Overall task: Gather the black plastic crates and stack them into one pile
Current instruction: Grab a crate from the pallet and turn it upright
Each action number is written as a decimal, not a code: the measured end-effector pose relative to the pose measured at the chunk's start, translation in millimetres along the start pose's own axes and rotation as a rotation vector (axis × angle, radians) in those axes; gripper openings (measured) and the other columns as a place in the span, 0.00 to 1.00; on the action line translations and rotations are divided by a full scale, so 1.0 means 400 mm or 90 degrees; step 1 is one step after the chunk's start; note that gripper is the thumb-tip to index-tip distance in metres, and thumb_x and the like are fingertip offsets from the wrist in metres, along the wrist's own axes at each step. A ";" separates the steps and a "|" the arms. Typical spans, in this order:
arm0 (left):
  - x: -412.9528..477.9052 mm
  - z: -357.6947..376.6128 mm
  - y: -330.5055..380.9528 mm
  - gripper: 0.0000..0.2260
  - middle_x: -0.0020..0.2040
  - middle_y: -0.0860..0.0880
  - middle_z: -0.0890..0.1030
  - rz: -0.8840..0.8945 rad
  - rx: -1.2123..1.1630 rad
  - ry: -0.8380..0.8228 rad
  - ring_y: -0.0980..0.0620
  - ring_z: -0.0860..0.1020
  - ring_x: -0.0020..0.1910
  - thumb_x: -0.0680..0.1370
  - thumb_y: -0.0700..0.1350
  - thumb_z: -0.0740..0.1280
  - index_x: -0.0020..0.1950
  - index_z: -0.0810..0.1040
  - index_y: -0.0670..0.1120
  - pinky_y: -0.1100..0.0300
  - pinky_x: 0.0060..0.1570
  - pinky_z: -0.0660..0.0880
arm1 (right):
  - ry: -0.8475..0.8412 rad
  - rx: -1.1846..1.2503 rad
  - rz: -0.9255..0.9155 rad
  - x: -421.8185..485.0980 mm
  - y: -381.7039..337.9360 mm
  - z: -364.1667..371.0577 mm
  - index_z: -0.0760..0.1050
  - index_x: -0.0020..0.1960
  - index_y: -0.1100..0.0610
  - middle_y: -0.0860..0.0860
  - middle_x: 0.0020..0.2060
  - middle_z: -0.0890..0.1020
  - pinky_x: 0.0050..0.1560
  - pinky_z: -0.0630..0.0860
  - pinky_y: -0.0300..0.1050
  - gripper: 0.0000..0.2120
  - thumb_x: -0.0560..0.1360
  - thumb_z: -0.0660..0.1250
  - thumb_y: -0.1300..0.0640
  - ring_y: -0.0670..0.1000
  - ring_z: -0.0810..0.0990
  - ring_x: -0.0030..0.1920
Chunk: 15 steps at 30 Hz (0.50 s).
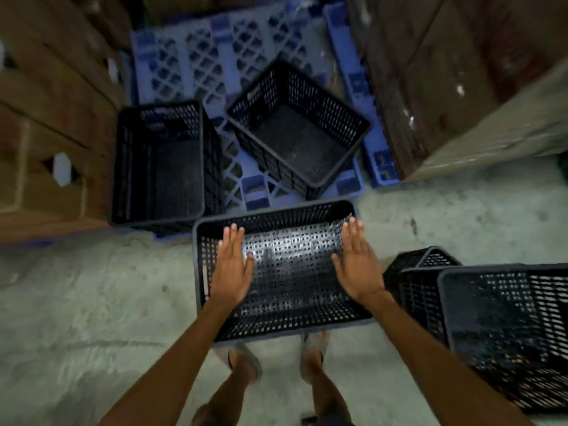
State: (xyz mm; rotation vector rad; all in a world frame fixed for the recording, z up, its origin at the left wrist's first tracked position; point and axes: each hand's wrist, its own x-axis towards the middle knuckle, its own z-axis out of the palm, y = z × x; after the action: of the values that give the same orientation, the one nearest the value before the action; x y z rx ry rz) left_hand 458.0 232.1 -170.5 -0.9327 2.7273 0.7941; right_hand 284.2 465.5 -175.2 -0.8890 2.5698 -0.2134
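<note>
A black perforated crate (285, 281) stands on the concrete floor right in front of my feet. My left hand (232, 269) and my right hand (358, 265) hover flat above its opening, fingers spread, holding nothing. Two more black crates sit on the blue pallet: one (159, 167) at the left, which looks like nested crates, and one (299, 127) turned at an angle in the middle. At the right, a large crate (510, 330) stands close to me with another crate (421, 272) behind it.
The blue plastic pallet (215, 53) lies on the floor ahead. Stacked cardboard boxes (52, 118) wall the left side, and wrapped boxes (461, 78) rise at the right. Bare concrete floor (92, 318) spreads to my left.
</note>
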 end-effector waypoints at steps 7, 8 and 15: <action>0.275 -0.191 0.127 0.28 0.82 0.46 0.47 0.114 0.031 0.005 0.49 0.43 0.81 0.83 0.48 0.57 0.80 0.51 0.42 0.55 0.79 0.42 | 0.063 0.116 0.043 0.130 -0.063 -0.136 0.41 0.80 0.62 0.56 0.80 0.41 0.79 0.52 0.50 0.34 0.83 0.51 0.47 0.55 0.39 0.80; 0.329 -0.214 0.129 0.28 0.82 0.45 0.48 0.126 0.038 0.003 0.48 0.43 0.81 0.83 0.48 0.57 0.80 0.52 0.41 0.55 0.79 0.42 | 0.078 0.129 0.055 0.160 -0.069 -0.145 0.40 0.80 0.61 0.55 0.80 0.41 0.79 0.52 0.50 0.34 0.83 0.51 0.47 0.54 0.39 0.80; 0.901 -0.241 0.029 0.30 0.82 0.43 0.49 0.163 0.111 -0.050 0.44 0.46 0.81 0.83 0.50 0.58 0.80 0.52 0.41 0.48 0.79 0.47 | 0.148 0.273 0.231 0.506 -0.072 -0.062 0.40 0.80 0.59 0.52 0.80 0.41 0.76 0.53 0.44 0.35 0.83 0.55 0.47 0.52 0.40 0.80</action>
State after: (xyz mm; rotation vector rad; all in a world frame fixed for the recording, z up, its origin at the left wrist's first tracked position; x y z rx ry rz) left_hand 167.0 -0.5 -192.9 -0.5150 2.8249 0.6020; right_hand 145.5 317.6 -211.8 -0.2481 2.6807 -0.7592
